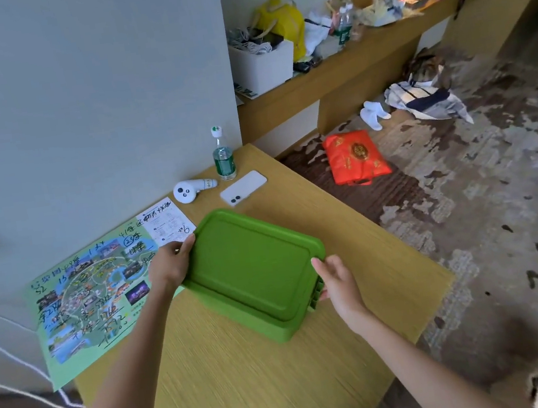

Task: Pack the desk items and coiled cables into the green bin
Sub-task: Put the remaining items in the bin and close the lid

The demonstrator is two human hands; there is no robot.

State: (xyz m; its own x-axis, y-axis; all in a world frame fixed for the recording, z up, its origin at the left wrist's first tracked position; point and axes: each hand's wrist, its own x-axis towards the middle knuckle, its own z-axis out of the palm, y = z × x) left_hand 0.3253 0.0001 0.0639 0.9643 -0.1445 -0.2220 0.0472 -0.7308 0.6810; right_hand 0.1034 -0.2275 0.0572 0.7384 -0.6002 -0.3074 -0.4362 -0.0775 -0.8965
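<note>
Bin (253,271) lidded, on desk (253,396) | left fingers (187,246) clamped on far-left edge | right fingers (321,265) clamped on near-right edge

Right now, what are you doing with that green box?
A person has both hands on the green bin on the desk: left hand at one end, right hand at the other. Its lid is on. The phone, bottle and white gadget sit behind it, unpacked.

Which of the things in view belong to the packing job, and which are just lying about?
Job: green bin with lid on, held by left hand and right hand; phone; white handheld device; water bottle; map.
Lying about: red bag; slippers.
</note>
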